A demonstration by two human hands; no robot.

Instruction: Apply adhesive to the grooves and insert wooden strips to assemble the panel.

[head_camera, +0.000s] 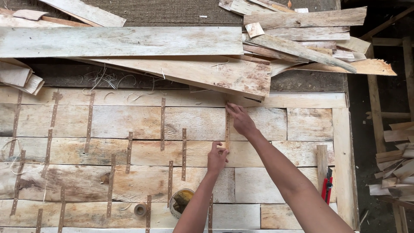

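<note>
A thin brown strip point(227, 127) lies upright across the seam between two pale veneer sheets on the wooden panel point(267, 174). My right hand point(240, 121) presses its fingertips on the strip's upper end. Fingers of my left hand point(217, 157) pinch the strip's lower end against the wood. Several similar brown strips point(162, 123) are stuck over other seams to the left.
A small round tin point(181, 202) and a tape roll point(140, 209) sit on the panel near the bottom. A red-handled tool point(326, 186) lies at the right edge. Loose veneer sheets and boards point(181, 64) pile along the back; offcuts point(394, 170) lie to the right.
</note>
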